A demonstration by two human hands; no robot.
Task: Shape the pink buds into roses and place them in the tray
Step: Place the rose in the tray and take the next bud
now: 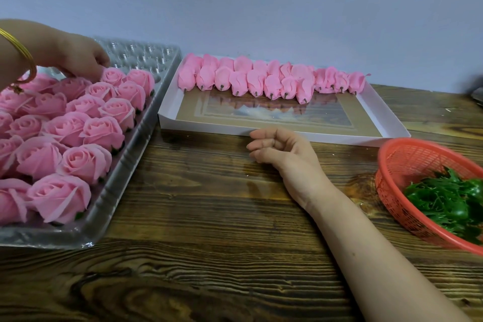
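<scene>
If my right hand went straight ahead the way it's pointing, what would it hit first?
Most likely the near wall of the white box, just beyond the right hand; depth is unclear in one view.

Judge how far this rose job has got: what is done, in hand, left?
Done: shaped roses fill most of the tray. In hand: the left hand is at the far roses, grip unclear; the right hand lies idle, loosely curled. Left: a row of buds waits in the box, and the tray's far wells are bare.
</scene>
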